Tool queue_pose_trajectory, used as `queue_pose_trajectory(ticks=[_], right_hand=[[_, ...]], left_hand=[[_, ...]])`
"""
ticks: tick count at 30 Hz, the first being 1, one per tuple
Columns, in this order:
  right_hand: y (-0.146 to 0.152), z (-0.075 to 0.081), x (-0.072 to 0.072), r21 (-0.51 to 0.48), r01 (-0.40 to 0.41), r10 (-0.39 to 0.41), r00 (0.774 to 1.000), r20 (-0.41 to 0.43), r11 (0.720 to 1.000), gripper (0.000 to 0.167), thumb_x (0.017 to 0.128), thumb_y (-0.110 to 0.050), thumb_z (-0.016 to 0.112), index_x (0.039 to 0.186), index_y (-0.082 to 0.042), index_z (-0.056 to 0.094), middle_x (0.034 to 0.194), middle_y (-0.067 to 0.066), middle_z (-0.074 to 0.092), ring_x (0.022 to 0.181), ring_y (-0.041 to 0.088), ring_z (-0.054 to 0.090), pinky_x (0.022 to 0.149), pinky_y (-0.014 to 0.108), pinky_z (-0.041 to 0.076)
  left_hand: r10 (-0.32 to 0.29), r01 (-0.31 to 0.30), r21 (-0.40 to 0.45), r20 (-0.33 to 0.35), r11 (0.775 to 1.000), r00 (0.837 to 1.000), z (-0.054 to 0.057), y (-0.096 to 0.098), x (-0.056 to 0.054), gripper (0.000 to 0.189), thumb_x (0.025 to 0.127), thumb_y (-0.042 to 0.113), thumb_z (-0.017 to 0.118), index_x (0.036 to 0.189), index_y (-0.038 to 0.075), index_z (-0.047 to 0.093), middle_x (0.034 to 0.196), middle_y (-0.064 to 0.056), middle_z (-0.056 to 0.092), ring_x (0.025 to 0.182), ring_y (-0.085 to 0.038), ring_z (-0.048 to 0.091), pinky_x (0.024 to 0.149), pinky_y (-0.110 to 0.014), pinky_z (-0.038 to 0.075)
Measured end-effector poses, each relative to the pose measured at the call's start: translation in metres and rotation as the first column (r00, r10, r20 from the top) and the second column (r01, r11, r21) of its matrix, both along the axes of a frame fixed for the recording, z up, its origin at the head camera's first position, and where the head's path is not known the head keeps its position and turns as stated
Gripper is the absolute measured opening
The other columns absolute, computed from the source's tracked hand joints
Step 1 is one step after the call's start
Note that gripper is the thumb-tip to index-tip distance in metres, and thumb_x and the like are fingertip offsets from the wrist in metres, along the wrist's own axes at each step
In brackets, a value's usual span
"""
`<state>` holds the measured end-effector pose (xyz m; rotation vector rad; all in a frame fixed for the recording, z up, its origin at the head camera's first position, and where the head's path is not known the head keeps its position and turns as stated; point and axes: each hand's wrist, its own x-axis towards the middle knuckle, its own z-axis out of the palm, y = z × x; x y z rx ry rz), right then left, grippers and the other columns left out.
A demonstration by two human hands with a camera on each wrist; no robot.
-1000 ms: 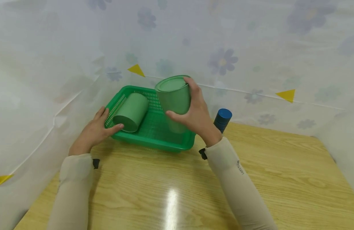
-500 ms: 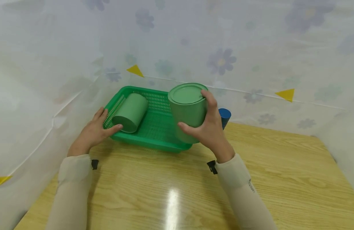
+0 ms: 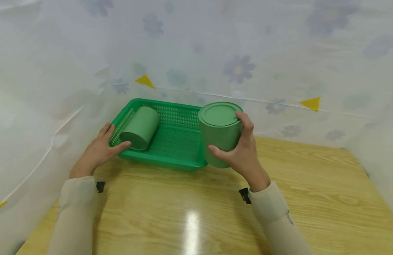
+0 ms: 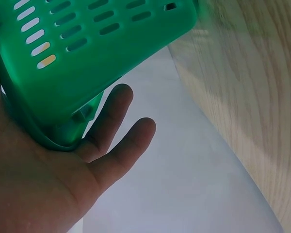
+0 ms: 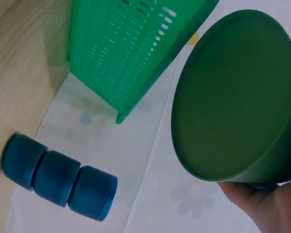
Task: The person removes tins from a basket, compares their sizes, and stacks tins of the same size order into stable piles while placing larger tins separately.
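My right hand [image 3: 245, 157] grips a green can [image 3: 222, 136] with a recessed round lid, thumb on the near side and fingers on the far right side. It hangs off the floor of the green basket [image 3: 164, 163], overlapping its right end in the head view. The can's flat bottom [image 5: 235, 97] fills much of the right wrist view. A second green can [image 3: 140, 127] lies on its side in the basket's left end. My left hand [image 3: 95, 152] rests at the basket's left front corner. Its thumb lies on the front rim; two fingers [image 4: 123, 150] stick out straight in the left wrist view.
In the right wrist view a dark blue cylinder of three segments [image 5: 58, 177] stands near the basket's right end; in the head view it is hidden. The wooden table [image 3: 151, 209] meets a flowered white cloth [image 3: 196, 42] behind, with yellow triangles on it.
My right hand has carried the can rightward and toward me, from over the basket to its right end, covering the blue cylinder. My left hand stays at the basket's corner. The head view has shifted slightly.
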<state>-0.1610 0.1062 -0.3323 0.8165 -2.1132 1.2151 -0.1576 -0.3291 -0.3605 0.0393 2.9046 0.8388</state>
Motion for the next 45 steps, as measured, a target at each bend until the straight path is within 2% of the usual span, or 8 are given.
queue_pose_trajectory(ticks=[8,18,27,31,38,45], right_hand=[[0.016,-0.002,0.002,-0.019,0.018,-0.018,1.0,0.004,1.0,0.095,0.081,-0.051,0.08,0.149,-0.02,0.021,0.146,0.02,0.039,0.122,0.037,0.052,0.089,0.06,0.047],[0.042,-0.001,0.009,-0.021,0.035,-0.034,0.999,0.033,0.999,0.098,0.081,-0.044,0.083,0.149,-0.017,0.018,0.143,0.022,0.04,0.12,0.037,0.051,0.089,0.06,0.044],[0.072,-0.005,0.015,-0.038,0.047,-0.046,0.999,0.01,0.998,0.101,0.08,-0.054,0.079,0.145,-0.008,0.018,0.144,0.021,0.04,0.12,0.039,0.051,0.091,0.059,0.041],[0.087,-0.006,0.017,-0.03,0.054,-0.053,0.998,0.031,0.998,0.1,0.08,-0.049,0.081,0.144,-0.006,0.017,0.144,0.021,0.041,0.12,0.04,0.05,0.089,0.058,0.041],[0.108,-0.005,0.015,-0.003,0.14,-0.14,0.988,0.064,0.99,0.099,0.075,-0.016,0.087,0.142,-0.002,0.016,0.142,0.027,0.039,0.118,0.042,0.05,0.092,0.057,0.041],[0.124,-0.005,0.016,-0.018,0.209,-0.204,0.969,0.138,0.978,0.097,0.072,-0.005,0.085,0.14,-0.002,0.016,0.144,0.028,0.035,0.119,0.046,0.046,0.092,0.066,0.036]], left_hand=[[-0.005,0.005,0.003,0.006,1.0,1.0,0.001,-0.001,0.001,0.106,0.097,0.067,0.051,0.16,0.008,-0.011,0.165,-0.011,-0.023,0.145,-0.058,0.005,0.107,-0.076,0.017],[-0.013,0.013,0.004,0.014,1.0,1.0,0.004,0.0,0.001,0.106,0.098,0.066,0.05,0.16,0.007,-0.012,0.165,-0.012,-0.023,0.144,-0.058,0.005,0.107,-0.076,0.017],[-0.006,0.006,-0.001,0.033,1.0,0.999,0.005,0.001,0.001,0.106,0.097,0.067,0.05,0.16,0.008,-0.013,0.165,-0.013,-0.024,0.144,-0.059,0.004,0.106,-0.077,0.016],[-0.007,0.007,0.001,0.035,1.0,0.999,0.005,-0.001,0.001,0.106,0.097,0.067,0.05,0.16,0.008,-0.013,0.164,-0.014,-0.024,0.144,-0.059,0.003,0.106,-0.077,0.016],[-0.009,0.008,0.003,0.032,1.0,0.999,0.003,-0.003,0.001,0.106,0.097,0.067,0.049,0.16,0.009,-0.014,0.164,-0.014,-0.024,0.144,-0.059,0.004,0.106,-0.078,0.016],[-0.011,0.01,0.015,0.03,1.0,1.0,0.002,-0.001,0.001,0.106,0.096,0.068,0.05,0.16,0.012,-0.013,0.165,-0.012,-0.024,0.145,-0.058,0.003,0.106,-0.077,0.015]])
